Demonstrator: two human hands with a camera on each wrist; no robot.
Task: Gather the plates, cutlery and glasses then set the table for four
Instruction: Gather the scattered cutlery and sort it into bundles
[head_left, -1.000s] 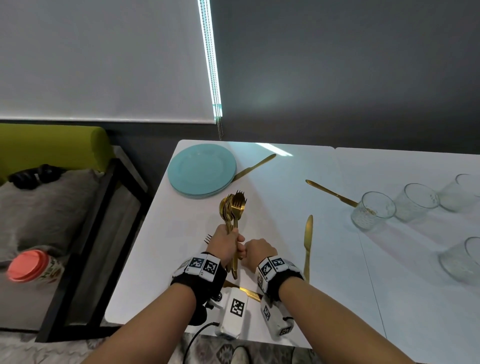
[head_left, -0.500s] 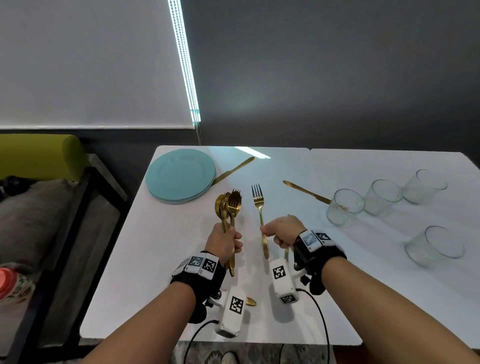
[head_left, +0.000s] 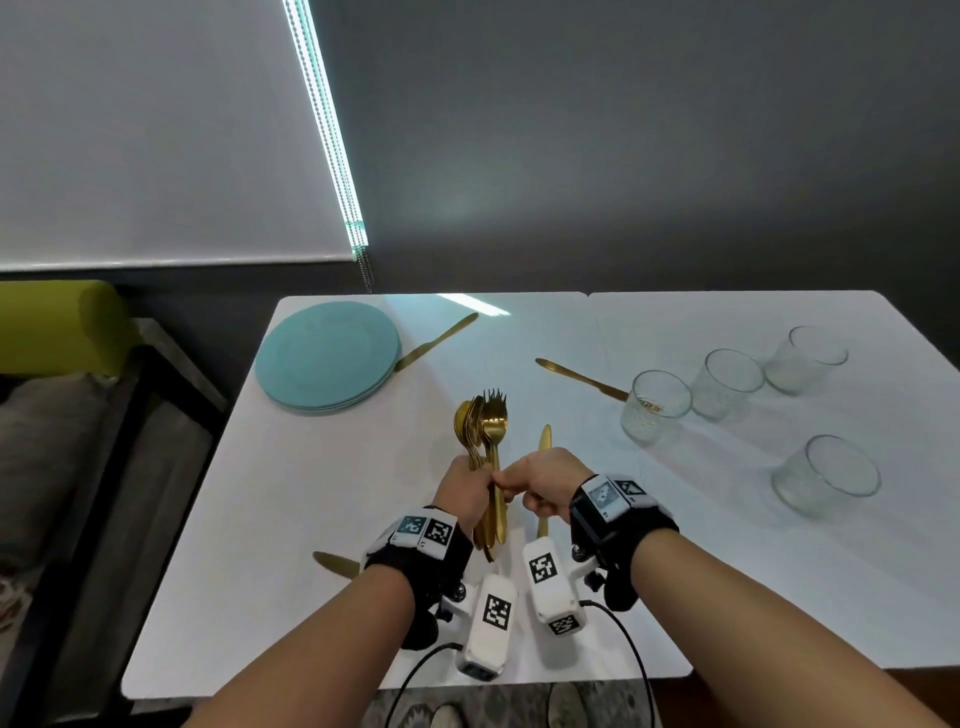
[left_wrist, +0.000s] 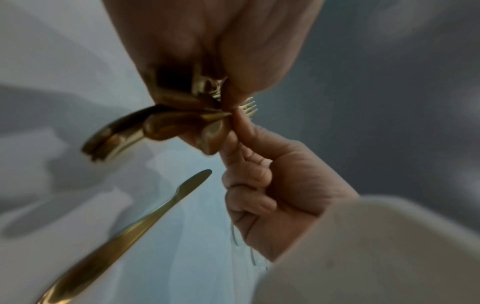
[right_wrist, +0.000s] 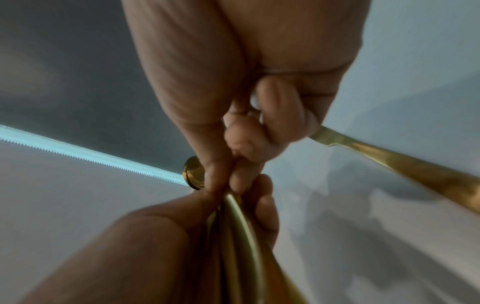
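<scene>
The left hand (head_left: 465, 491) grips a bundle (head_left: 485, 431) of gold spoons and forks upright above the white table (head_left: 291, 519), the fingers closed round the handles. The spoon bowls and fork tines stand up over the fist. The right hand (head_left: 543, 486) is pressed against the left one, and its thumb and first finger pinch a handle in the same bundle; the other fingers are curled into the palm, as the left wrist view shows (left_wrist: 272, 185).

A knife (head_left: 544, 452) lies flat on the table just under the right hand, its blade pointing away from the person. A second knife (head_left: 335, 562) lies near the left wrist, partly hidden by it. A third knife (head_left: 579, 379) lies farther out, one end of it behind the nearest glass (head_left: 655, 413). A fourth knife (head_left: 439, 340) lies beside the stack of teal plates (head_left: 327, 356) at the far left corner, one end of it at the edge of the stack.

Two more glasses (head_left: 727, 383) stand in a row behind the nearest one, and a fourth glass (head_left: 826, 475) stands apart, closer to the person. All four are upright on the right part of the table.
</scene>
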